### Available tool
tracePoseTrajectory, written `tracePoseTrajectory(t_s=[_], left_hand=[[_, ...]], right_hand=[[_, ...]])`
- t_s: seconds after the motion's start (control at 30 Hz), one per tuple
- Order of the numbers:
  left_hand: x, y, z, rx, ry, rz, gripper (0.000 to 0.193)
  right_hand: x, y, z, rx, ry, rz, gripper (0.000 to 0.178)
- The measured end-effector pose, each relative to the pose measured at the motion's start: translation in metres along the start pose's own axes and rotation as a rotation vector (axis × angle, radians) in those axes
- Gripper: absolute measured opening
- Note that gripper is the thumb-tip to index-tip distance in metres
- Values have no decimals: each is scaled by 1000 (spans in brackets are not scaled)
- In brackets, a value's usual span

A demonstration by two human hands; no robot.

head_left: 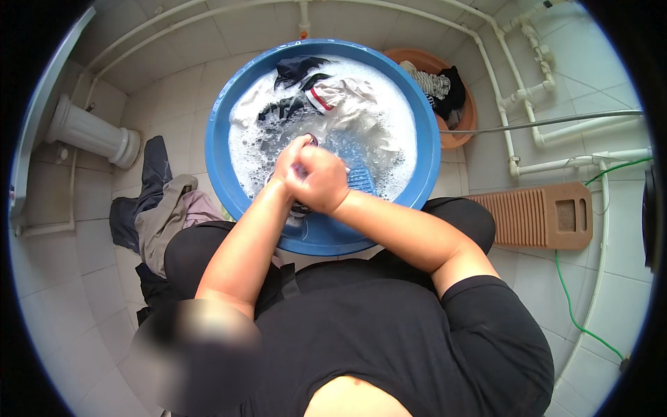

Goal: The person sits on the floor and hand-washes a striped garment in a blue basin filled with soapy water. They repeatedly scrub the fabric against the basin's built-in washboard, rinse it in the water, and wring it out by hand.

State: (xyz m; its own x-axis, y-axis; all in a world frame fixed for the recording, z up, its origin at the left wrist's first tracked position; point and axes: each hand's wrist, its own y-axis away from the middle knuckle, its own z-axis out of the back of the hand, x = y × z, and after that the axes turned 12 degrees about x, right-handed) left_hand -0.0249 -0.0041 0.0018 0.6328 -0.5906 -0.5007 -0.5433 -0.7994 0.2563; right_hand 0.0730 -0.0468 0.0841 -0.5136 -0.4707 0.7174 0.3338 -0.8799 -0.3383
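Over a big blue tub (219, 149) of foamy water, my two hands are pressed close together. My left hand (290, 161) is closed, with a bit of dark cloth (313, 140) poking out at its fingertips. My right hand (324, 179) is a fist against it, gripping the same bunched garment, most of which is hidden by my hands. Just right of my fists, a blue ribbed washboard (361, 179) slants in the water. Beyond them a white garment with a red-edged band (351, 96) and a black garment (297, 71) float in the suds.
An orange basin (460, 139) with dark and striped clothes stands at the far right. A brown washboard (531, 215) lies to the right. Clothes (163, 205) are piled on the tiled floor at left, near a white pedestal (94, 132). A grey hose (542, 122) and a green cord (573, 306) run at right.
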Motion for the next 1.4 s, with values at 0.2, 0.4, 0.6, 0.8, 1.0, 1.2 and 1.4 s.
tracePoseTrajectory(t_s=[0.2,0.4,0.6,0.8,1.0,1.2,1.4], left_hand=[[-9,3,-41,-185,-15,33,39],[-3,-12,-3,-464,-590,-330,54],[-18,-12,14,-528,-1523,184,52],[-10,-19,2,-227,-586,-325,42],[-21,0,-18,-125,42,-142,37],[-7,2,-31,-421,-196,-162,33],[-13,4,-22,-170,144,-62,30]], right_hand=[[-89,-19,10,-78,-26,-326,28],[-158,-8,38,89,229,-512,54],[-156,-8,52,529,399,-742,55],[-99,-8,5,49,238,-199,28],[-3,-5,-9,102,-68,268,31],[-55,-25,-7,-79,89,-81,19],[-13,-8,-6,16,35,66,22]])
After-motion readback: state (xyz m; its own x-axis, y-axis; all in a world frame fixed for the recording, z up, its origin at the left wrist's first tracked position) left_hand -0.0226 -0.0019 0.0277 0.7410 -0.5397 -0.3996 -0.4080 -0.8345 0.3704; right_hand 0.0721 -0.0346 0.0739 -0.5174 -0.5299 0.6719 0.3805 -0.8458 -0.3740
